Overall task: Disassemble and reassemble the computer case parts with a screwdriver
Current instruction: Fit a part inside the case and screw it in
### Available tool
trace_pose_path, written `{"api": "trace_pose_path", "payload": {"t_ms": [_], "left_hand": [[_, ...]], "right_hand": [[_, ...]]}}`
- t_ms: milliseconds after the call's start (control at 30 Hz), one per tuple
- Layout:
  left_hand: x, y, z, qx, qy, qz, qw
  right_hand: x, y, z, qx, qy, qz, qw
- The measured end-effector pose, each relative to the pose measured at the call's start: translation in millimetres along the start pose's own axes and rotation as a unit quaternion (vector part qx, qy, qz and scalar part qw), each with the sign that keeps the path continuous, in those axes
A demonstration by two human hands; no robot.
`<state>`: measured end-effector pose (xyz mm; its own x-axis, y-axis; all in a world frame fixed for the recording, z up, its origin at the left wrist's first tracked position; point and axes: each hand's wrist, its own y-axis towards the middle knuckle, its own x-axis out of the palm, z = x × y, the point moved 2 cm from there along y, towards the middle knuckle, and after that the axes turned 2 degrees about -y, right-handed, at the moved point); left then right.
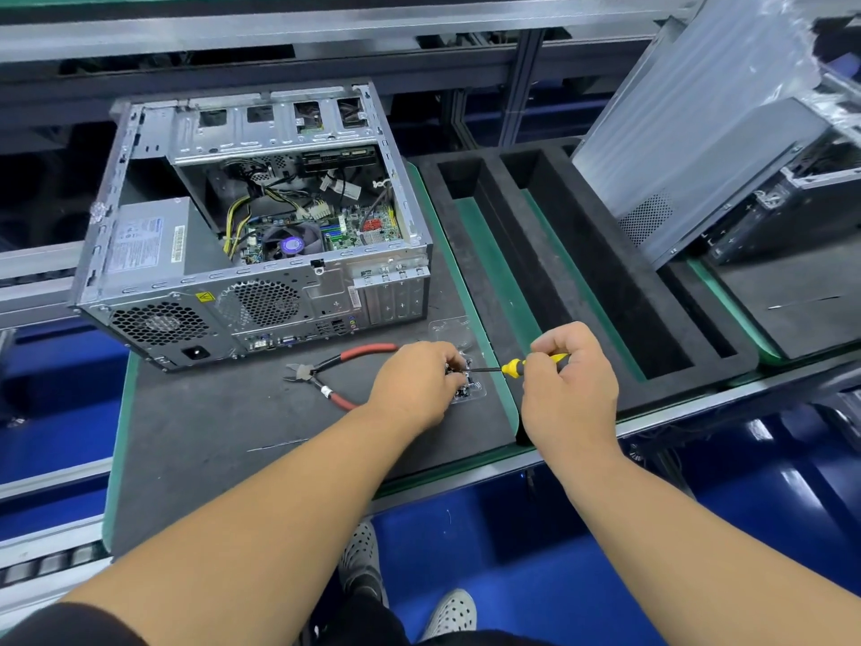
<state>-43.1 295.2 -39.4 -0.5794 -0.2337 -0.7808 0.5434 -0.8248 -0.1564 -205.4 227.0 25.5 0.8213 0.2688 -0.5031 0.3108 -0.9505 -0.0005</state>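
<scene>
- The right hand [570, 384] is closed around a yellow-and-black screwdriver [517, 366], its shaft pointing left.
- The left hand [414, 384] curls over a small clear plastic tray [473, 391] of screws; what it pinches is hidden.
- The open computer case [261, 226] lies on the grey mat [209, 431], just behind red-handled cutters [335, 370].

Head camera looks forward and down; hands [489, 380] near, workbench [195, 426] below.
</scene>
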Motion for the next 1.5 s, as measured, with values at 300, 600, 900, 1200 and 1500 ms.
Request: {"api": "trace_pose_path", "payload": {"t_ms": [300,600,900,1200,1500], "left_hand": [[6,3,-2,-0.026,-0.013,0.008,1.0],[4,6,-8,-0.119,-0.145,0.047,0.981],[-1,-2,5,-0.28,-0.568,0.046,0.772],[6,-3,4,-0.116,-0.218,-0.022,0.969],[6,8,15,0.024,-0.002,0.026,0.999]], "right_hand": [[-4,2,2,0.0,-0.003,0.009,1.0],[1,1,10,-0.002,-0.037,-0.005,0.999],[-3,3,-2,-0.025,-0.027,-0.002,0.999],[-4,2,-9,-0.051,-0.026,0.004,0.998],[-6,2,-7,-0.05,-0.024,0.006,0.998]]}}
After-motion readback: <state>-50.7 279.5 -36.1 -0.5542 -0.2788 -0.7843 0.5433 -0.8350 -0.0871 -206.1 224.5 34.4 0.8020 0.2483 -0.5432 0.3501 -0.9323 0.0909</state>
